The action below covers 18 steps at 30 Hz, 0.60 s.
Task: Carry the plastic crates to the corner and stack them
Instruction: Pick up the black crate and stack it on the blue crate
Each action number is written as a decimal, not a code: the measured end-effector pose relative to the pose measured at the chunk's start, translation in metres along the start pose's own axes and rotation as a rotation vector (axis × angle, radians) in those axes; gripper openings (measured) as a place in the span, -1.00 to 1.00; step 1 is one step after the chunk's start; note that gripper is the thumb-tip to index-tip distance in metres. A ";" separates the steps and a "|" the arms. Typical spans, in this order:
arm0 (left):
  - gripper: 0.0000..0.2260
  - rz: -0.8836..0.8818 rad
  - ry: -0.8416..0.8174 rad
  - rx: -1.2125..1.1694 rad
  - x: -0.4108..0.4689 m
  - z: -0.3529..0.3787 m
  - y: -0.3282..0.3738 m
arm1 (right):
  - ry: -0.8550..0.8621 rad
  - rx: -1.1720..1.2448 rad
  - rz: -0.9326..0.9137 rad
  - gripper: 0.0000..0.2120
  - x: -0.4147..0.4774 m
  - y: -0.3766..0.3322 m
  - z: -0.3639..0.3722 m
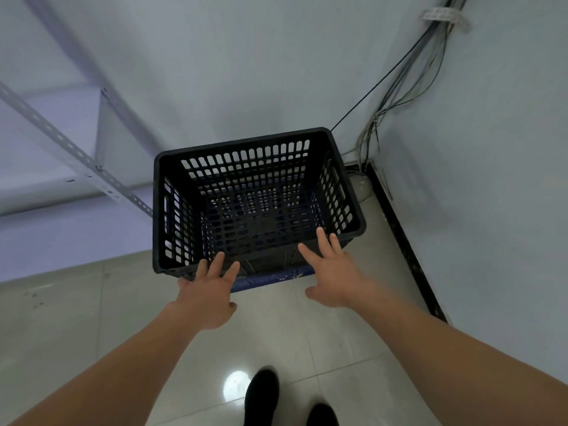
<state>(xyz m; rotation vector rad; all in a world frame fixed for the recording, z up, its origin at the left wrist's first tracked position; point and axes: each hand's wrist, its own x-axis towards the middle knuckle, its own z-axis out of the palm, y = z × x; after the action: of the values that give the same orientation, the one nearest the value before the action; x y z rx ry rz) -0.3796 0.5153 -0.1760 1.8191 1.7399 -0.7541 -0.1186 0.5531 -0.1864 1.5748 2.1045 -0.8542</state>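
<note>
Pale walls (215, 56) meet in a corner above a glossy tiled floor (76, 318), and the black crate (246, 159) stands in that corner, slotted walls upright and its open top facing up. It sits on top of a blue crate (267, 279), whose rim shows just under the black crate's near edge and whose blue walls show through the slots; how deep the one sits in the other cannot be told.

Both hands are apart and hold nothing. The left hand (207, 292) is at the near-left part of the black crate's rim, fingers straight and spread over the edge. The right hand (333, 276) is at the near-right part, fingers also straight, reaching over the rim. Whether either hand actually touches the plastic cannot be told.

Left of the black crate stands a grey perforated metal rack (76, 158). Right of it and behind, a bundle of cables (396, 96) runs down the wall to a dark skirting (402, 241). Nearer than the crate, two black shoes (261, 392) stand on the tiles.
</note>
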 end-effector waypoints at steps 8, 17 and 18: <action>-0.23 0.239 0.195 -0.263 -0.033 -0.052 0.074 | 0.268 0.300 0.159 -0.09 -0.112 0.009 -0.024; -0.30 0.635 0.120 -0.568 -0.124 -0.111 0.197 | 0.716 0.770 0.496 -0.13 -0.292 0.021 -0.002; -0.28 0.678 0.094 -0.561 -0.138 -0.112 0.214 | 0.771 0.825 0.548 -0.15 -0.315 0.024 0.004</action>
<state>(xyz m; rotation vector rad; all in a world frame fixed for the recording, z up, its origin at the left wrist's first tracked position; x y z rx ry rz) -0.1644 0.4836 -0.0034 1.8569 1.0911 0.0901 -0.0007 0.3267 0.0004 3.1293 1.5608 -1.0761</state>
